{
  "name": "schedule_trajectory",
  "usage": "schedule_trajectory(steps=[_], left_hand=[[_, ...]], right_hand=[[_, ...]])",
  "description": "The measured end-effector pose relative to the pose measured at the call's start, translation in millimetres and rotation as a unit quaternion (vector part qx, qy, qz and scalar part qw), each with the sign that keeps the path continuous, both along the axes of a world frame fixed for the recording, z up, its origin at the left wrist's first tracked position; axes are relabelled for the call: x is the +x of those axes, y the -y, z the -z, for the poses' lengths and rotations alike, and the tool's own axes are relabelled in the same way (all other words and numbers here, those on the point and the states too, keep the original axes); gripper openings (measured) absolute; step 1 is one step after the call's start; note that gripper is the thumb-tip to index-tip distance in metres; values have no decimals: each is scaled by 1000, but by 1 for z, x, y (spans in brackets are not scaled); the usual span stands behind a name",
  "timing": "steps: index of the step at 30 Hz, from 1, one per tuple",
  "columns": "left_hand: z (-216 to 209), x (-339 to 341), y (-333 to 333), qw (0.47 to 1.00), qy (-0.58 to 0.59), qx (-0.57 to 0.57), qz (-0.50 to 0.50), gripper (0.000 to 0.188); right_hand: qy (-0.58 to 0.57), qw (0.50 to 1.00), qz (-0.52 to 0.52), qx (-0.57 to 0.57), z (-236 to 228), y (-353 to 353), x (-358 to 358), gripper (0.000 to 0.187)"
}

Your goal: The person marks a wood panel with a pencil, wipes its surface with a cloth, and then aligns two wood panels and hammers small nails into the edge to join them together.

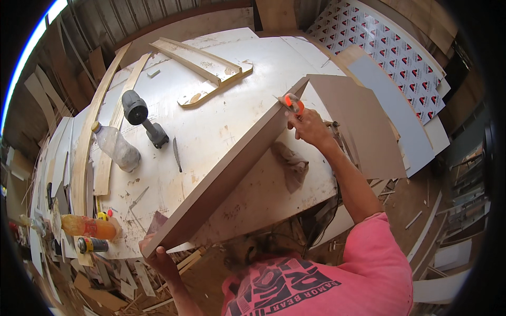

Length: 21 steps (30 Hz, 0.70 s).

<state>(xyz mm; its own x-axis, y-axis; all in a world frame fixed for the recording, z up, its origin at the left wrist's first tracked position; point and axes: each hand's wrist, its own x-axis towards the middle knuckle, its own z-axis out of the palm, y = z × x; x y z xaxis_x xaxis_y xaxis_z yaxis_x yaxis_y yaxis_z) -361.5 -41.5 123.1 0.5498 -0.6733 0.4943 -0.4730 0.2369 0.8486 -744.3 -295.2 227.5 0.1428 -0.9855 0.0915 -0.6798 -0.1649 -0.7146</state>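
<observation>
A long brown board with a pale edge stands on edge, slanting across the white worktable. My left hand grips its near lower-left end, fingers wrapped round the corner. At the far upper-right end, my right hand is closed on a small tool with an orange and grey handle. That tool sits right at the board's pale edge; its exact kind is not clear. A crumpled greyish cloth lies on the table beside the board. A piece of sandpaper-like brown sheet shows behind the near end.
Left of the board are a grey power tool, a dark blade, a clear bottle, an orange bottle and a small can. A wooden frame piece lies behind. Brown sheet stands right; offcuts litter the floor.
</observation>
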Motion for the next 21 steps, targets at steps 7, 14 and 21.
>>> schedule_trajectory(steps=[7,14,21], left_hand=[[-4,-3,0,1000,-20,-2,2,60],[-7,-1,6,999,-9,-10,36,49],[-10,4,6,993,-23,-55,97,30]], right_hand=[[-7,978,-145,-148,28,-52,62,47],[-45,998,-19,-41,6,-52,60,44],[-55,970,-160,-175,24,-135,148,50]])
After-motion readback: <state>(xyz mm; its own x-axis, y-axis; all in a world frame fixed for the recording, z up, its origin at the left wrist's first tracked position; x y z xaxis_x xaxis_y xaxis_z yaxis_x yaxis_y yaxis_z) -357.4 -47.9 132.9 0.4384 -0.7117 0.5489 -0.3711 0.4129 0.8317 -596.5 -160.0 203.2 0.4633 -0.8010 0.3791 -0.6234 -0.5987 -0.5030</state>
